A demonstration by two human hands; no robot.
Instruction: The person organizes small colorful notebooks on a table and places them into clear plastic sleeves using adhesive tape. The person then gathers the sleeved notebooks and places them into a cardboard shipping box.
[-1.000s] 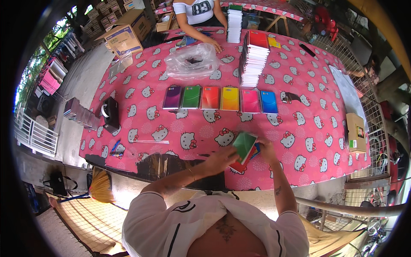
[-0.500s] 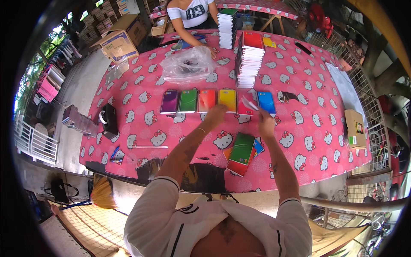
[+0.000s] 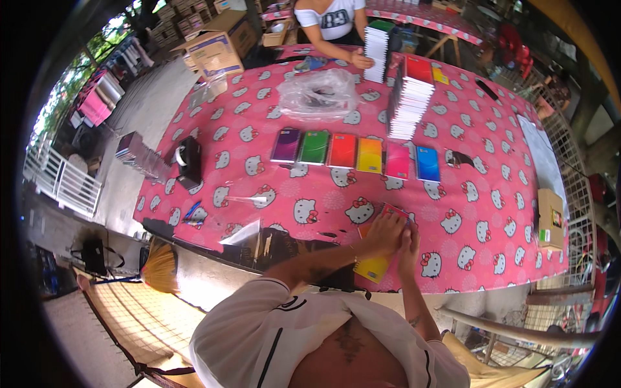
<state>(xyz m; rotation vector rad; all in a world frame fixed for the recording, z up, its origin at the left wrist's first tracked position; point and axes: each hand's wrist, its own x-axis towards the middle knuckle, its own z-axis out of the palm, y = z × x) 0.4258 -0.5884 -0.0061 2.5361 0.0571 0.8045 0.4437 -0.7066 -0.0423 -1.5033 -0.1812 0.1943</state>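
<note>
Close to the table's front edge, both my hands are around a small pile of spiral notebooks. My left hand [image 3: 386, 234] lies over the pile from above, fingers bent. My right hand [image 3: 409, 247] grips its right side, touching the left. A yellow notebook [image 3: 370, 269] pokes out below my left wrist and a red cover [image 3: 393, 209] above the fingers; my hands hide the rest. Beyond them lies a row of notebooks: purple [image 3: 285, 145], green [image 3: 314, 147], orange-red [image 3: 342, 150], yellow [image 3: 369, 156], pink [image 3: 398, 160] and blue [image 3: 427, 164].
Behind the row stand a tall red-topped notebook stack [image 3: 411, 97] and a green-topped stack [image 3: 376, 55], which another person's hand [image 3: 361, 59] touches. A clear plastic bag [image 3: 317, 95] lies nearby. A black tape dispenser [image 3: 189, 163] is at left, a cardboard box [image 3: 550, 220] at right.
Both my hands have come back from the row to the near pile and closed around it. The green notebook on top is out of sight. The other person's hand has moved to the green-topped stack.
</note>
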